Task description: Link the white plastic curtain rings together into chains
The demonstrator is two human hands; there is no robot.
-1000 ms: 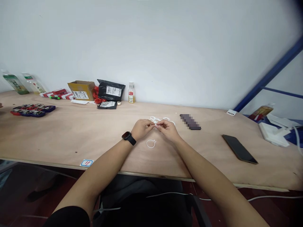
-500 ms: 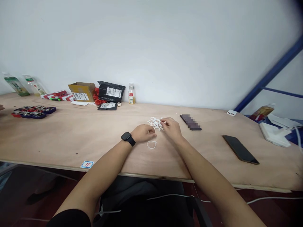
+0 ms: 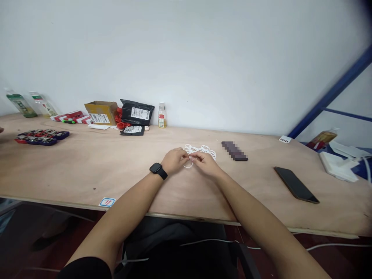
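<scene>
A thin white plastic ring (image 3: 188, 167) hangs below my fingertips, where my two hands meet. My left hand (image 3: 174, 159), with a black watch on its wrist, pinches at the ring's upper end. From the other side, the fingers of my right hand (image 3: 205, 164) close on that same spot. The exact place of contact is too small to make out. Just behind my hands lies a loose pile of similar white rings (image 3: 211, 153), partly covered by my fingers.
A blurred dark flat object (image 3: 234, 151) and a phone (image 3: 296, 185) lie to the right. Carabiner-like metal pieces in red and blue (image 3: 42, 137) rest at left. Along the wall stand an open cardboard box (image 3: 101, 113), a black parcel bag (image 3: 137, 112) and a small bottle (image 3: 162, 115).
My right hand has drawn back from the pile toward my left hand. The separate ring near the front is now up between both hands' fingertips.
</scene>
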